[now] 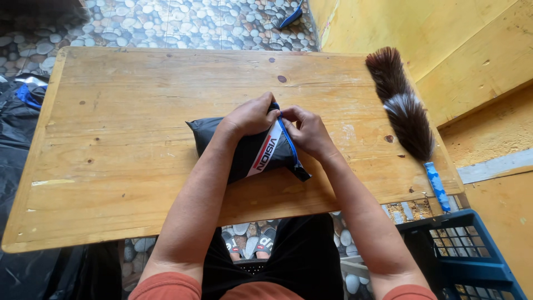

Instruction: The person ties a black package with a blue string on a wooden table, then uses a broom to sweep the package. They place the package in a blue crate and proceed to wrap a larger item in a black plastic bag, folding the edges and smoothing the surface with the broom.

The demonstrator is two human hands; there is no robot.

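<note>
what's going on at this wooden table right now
A person seated at the wooden table has both bare hands on a small black fabric pouch with a white stripe and blue zip edge. The left hand presses on its top; the right hand grips the blue edge beside it. A brown feather duster with a blue handle lies untouched along the table's right side.
</note>
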